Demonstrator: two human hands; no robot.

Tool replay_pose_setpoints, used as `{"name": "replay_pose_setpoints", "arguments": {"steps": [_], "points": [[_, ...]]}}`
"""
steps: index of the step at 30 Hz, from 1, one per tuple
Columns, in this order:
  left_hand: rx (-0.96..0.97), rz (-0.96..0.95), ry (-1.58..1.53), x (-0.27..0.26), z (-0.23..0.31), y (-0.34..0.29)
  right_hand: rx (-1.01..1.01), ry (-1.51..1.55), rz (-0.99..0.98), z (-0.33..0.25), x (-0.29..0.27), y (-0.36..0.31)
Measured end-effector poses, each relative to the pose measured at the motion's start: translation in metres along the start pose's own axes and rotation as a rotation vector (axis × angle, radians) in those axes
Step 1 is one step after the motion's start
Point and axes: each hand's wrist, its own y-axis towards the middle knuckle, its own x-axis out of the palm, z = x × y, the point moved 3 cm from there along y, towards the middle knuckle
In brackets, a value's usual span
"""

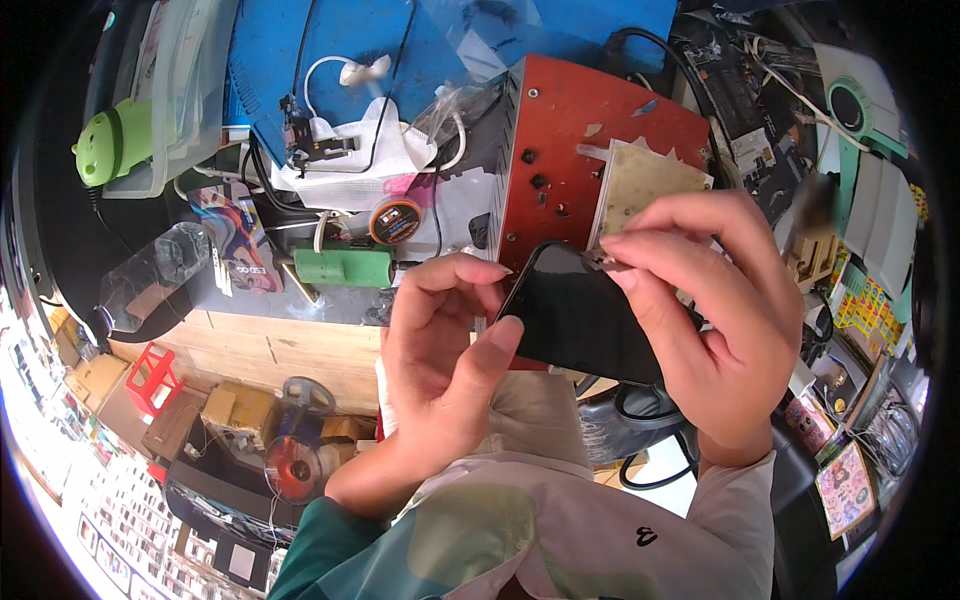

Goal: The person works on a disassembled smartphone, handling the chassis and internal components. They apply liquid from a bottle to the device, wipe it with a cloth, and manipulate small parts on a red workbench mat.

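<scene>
A flat black phone screen panel (582,315) is held up between both hands, tilted, in front of a red metal box. My left hand (440,360) grips its left edge with thumb and curled fingers. My right hand (705,310) holds the panel's right side, and its thumb and forefinger pinch a small dark tab or strip at the panel's top corner (603,260).
A red metal box (565,160) with a pale circuit board (645,180) on it stands behind the panel. A blue mat (330,45), white cloth with cables (365,150), green cylinder tool (345,267), tape roll (395,220), empty plastic bottle (150,275) and green toy (110,145) lie to the left.
</scene>
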Motion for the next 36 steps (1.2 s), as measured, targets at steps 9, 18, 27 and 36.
{"name": "replay_pose_setpoints", "arguments": {"steps": [9, 18, 27, 36], "points": [[-0.034, -0.011, -0.054, 0.014, -0.002, 0.007, -0.027, 0.017, 0.012, 0.004, 0.010, -0.001], [0.014, -0.016, 0.075, 0.013, -0.005, 0.007, -0.076, -0.008, 0.031, 0.006, 0.013, -0.003], [0.039, 0.035, 0.120, 0.019, -0.006, 0.008, -0.119, -0.065, 0.042, 0.010, 0.013, -0.007], [0.025, 0.079, 0.110, 0.019, -0.009, 0.006, -0.189, -0.140, 0.065, 0.008, 0.015, -0.014]]}}
